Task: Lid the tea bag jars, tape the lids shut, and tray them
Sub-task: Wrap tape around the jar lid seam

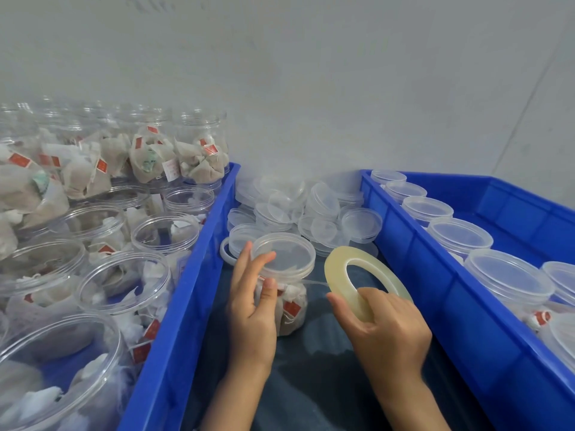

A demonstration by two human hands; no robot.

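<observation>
The lidded jar (286, 287) of tea bags stands on the dark cloth (311, 384) btwn the two blue trays, its clear lid (283, 255) on top. Your left hand (252, 309) holds it from the left side — fingers up against the lid's edge, thumb pressed on the jar wall just below the lid, where a thin strip of tape (314, 283) starts. That strip runs right, to the tape roll (362, 284), which your right hand (389, 328) grips w/ thumb through the hole and fingers curled round the lower rim; roll is tilted, just right of the jar.

Behind the jar — a loose heap of spare lids (308, 209) against the wall. Left blue tray (186, 290) is packed w/ open jars (124, 281) of tea bags, some stacked at the back. Right blue tray (435, 290) has a row of lidded jars (460, 236) along its near wall.
</observation>
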